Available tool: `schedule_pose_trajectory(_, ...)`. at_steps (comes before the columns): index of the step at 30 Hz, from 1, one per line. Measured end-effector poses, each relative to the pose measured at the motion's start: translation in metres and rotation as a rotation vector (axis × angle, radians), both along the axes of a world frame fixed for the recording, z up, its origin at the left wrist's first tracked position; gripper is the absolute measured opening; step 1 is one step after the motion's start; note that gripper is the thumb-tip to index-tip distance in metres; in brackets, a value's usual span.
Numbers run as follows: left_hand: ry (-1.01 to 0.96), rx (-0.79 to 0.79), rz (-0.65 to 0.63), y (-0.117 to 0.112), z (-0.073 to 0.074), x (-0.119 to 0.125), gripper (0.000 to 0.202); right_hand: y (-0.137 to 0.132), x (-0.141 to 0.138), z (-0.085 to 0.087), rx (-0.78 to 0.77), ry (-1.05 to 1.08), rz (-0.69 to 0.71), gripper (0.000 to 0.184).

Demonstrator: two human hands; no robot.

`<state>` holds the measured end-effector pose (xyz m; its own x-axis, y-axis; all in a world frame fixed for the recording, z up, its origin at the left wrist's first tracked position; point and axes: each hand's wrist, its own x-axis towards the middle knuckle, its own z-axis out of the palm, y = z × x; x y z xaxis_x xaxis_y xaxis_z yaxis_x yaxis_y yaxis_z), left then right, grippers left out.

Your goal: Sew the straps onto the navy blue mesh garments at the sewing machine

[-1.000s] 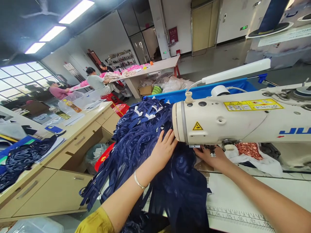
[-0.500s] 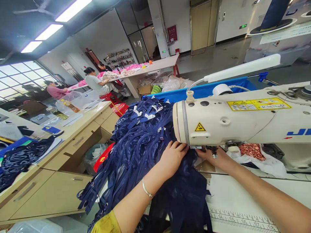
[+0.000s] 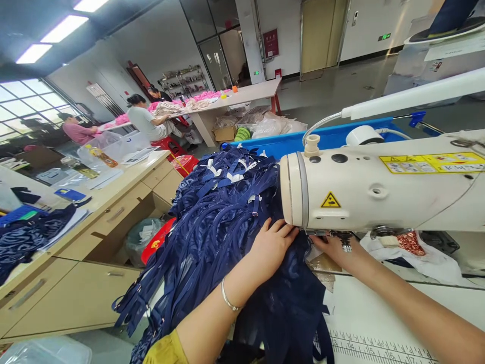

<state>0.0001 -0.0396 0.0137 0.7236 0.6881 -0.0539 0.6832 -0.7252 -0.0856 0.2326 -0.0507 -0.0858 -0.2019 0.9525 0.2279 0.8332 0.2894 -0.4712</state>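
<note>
My left hand (image 3: 272, 248) lies on a navy garment (image 3: 293, 303) under the front of a white sewing machine (image 3: 341, 187). Its fingers are stretched and slightly apart, with the tips close against the machine head. From the other side, my right hand (image 3: 341, 251) reaches beneath the head, fingers closed at the garment's edge; the metal needle parts (image 3: 346, 242) partly hide it. A large heap of navy garments (image 3: 212, 217) with straps and white tags spreads to the left of the machine. The spot where needle meets fabric is hidden.
A wooden drawer desk (image 3: 109, 212) with bottles and dark garments stands left. Behind the machine is a blue bin (image 3: 295, 144). Copper-coloured small pieces (image 3: 411, 243) lie in white cloth beneath the arm. Several people sit at a far table (image 3: 246, 96). A printed ruler (image 3: 379, 349) marks the front surface.
The view has shifted, so the machine appears farther right and slightly lower. Both hands stay at the garment under the machine head, the right one showing slightly farther right.
</note>
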Motion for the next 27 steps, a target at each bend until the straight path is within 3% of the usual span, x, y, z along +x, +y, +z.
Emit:
schedule_pose_trajectory(7,0.013,0.014,-0.012,0.0004,-0.0005,0.0006,0.040,0.0031,-0.0014,-0.0046,0.168,-0.274,0.066,0.040)
schedule_pose_trajectory(14,-0.007,-0.031,-0.019,0.0027,0.0036,0.0000,0.039,0.0027,-0.0007,-0.0049,0.205,-0.358,0.105,0.047)
schedule_pose_trajectory(19,-0.030,-0.035,-0.013,0.0029,0.0036,-0.0003,0.039,0.0040,-0.0032,0.0009,0.183,-0.344,0.109,0.041)
schedule_pose_trajectory(23,-0.043,-0.042,-0.026,0.0041,0.0048,-0.0010,0.039,0.0011,-0.0003,0.0032,0.211,-0.364,0.135,0.051)
schedule_pose_trajectory(27,-0.021,-0.046,-0.020,0.0048,0.0068,-0.0001,0.040,-0.0059,0.0016,-0.0019,0.199,-0.289,0.070,0.045)
